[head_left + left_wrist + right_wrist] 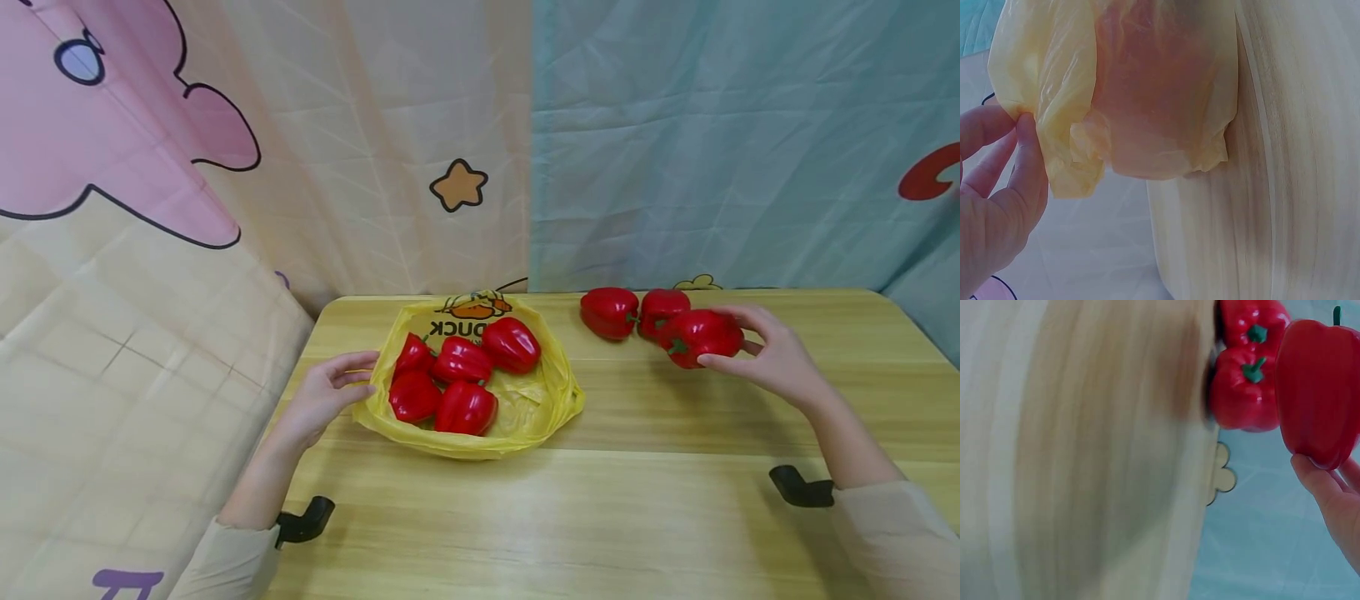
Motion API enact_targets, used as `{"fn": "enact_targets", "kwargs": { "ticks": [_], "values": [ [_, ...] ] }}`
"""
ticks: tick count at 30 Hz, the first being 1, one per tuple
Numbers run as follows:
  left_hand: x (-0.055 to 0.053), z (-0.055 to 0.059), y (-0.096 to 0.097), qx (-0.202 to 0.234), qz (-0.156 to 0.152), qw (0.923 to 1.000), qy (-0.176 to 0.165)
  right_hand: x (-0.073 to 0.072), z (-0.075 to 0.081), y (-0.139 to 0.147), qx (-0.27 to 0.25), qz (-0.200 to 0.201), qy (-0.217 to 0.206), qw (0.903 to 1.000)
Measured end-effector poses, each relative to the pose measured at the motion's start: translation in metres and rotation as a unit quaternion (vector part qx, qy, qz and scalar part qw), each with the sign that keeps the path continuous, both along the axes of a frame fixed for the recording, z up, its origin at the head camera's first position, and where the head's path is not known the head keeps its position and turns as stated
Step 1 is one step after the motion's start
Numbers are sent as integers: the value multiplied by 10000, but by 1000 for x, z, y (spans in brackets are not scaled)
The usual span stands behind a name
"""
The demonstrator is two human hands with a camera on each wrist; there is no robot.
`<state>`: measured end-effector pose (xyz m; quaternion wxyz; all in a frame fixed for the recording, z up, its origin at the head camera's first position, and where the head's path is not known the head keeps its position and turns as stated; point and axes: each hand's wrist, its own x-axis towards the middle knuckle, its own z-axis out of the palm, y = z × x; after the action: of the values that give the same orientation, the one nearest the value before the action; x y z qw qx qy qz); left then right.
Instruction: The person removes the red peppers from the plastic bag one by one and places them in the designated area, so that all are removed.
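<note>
My right hand [772, 354] grips a red bell pepper [701, 337] by its end, raised off the table with its green stem turned left. Behind it, two more red bell peppers [609, 313] lie side by side near the table's back edge. A yellow plastic bag [536, 417] stands with its mouth wide on the left half of the table, several red peppers [463, 360] inside. At the bag's left rim, my left hand [330, 396] pinches the thin plastic between thumb and finger, as the left wrist view [1007, 181] shows.
The light wooden table [525, 517] reaches back to a printed curtain [637, 150], which also hangs along the left side. Black wrist mounts [303, 521] sit at both sleeves.
</note>
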<state>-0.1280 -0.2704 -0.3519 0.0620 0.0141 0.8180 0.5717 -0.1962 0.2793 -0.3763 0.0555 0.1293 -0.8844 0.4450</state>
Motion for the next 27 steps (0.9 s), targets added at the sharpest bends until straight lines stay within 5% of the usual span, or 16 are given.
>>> {"fn": "enact_targets", "kwargs": {
  "ticks": [12,27],
  "values": [
    [2,1,-2,-62,-3,10000,-2,-7,-26,28,260,-420,-170,9986],
    [1,1,-2,-14,-46,10000,-4,-17,-27,38,608,-892,-793,9910]
  ]
}}
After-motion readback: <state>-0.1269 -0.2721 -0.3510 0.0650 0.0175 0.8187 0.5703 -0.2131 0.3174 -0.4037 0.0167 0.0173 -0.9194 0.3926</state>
